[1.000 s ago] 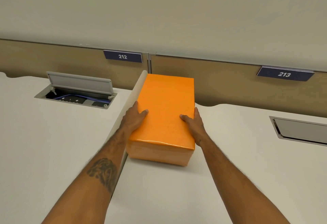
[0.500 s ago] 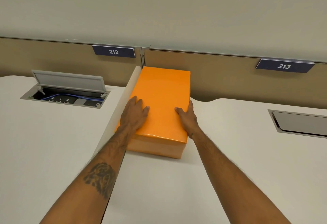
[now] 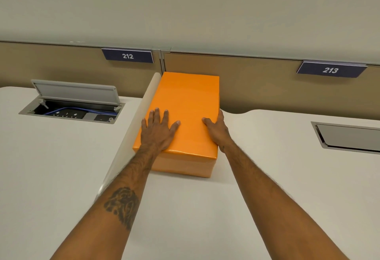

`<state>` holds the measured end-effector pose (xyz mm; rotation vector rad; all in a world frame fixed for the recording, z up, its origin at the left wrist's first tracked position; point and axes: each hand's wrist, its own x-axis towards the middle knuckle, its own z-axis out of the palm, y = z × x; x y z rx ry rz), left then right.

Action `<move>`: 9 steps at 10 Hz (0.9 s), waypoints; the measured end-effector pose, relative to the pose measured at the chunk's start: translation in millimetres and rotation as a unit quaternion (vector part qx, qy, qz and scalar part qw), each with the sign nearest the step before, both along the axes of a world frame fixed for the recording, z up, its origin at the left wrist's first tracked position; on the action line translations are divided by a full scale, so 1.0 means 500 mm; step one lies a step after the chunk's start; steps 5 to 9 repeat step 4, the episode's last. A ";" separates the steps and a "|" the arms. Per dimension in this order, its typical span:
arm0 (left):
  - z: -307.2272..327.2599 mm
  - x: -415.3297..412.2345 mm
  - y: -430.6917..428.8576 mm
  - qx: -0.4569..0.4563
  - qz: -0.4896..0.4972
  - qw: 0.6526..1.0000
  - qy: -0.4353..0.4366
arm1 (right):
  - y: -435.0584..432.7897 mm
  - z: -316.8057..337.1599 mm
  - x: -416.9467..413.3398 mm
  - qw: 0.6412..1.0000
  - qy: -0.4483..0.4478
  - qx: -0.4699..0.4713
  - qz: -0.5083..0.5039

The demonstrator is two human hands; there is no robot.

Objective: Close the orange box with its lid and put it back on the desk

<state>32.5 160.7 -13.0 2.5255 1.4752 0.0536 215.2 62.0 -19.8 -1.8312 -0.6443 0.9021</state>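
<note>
The orange box (image 3: 185, 103) stands on the white desk (image 3: 205, 208) with its lid on, its long side pointing away from me, against the low white divider. My left hand (image 3: 157, 131) lies flat on the lid's near left part, fingers spread. My right hand (image 3: 216, 131) rests against the lid's right edge, thumb on top and fingers down the side. The base of the box shows below the lid at the front.
A low white divider (image 3: 131, 136) runs along the left side of the box. An open cable hatch (image 3: 74, 103) sits in the left desk. A closed hatch (image 3: 349, 138) lies at the right. Tan partitions with signs 212 (image 3: 128, 56) and 213 (image 3: 330, 70) stand behind.
My left hand has slid from the lid's left edge onto its top and flattened. The right hand stays on the right edge. The box sits a little farther from me.
</note>
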 end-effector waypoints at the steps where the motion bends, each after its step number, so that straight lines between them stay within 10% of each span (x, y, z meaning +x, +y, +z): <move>1: 0.006 -0.002 -0.002 -0.004 -0.005 1.000 -0.007 | -0.007 0.011 0.003 0.998 -0.038 -0.027 0.032; 4: 0.023 0.030 -0.085 0.039 -0.040 0.998 -0.032 | -0.124 0.010 0.012 0.938 -0.290 -0.130 0.137; 9: 0.023 0.030 -0.085 0.039 -0.040 0.998 -0.032 | -0.124 0.010 0.012 0.938 -0.290 -0.130 0.137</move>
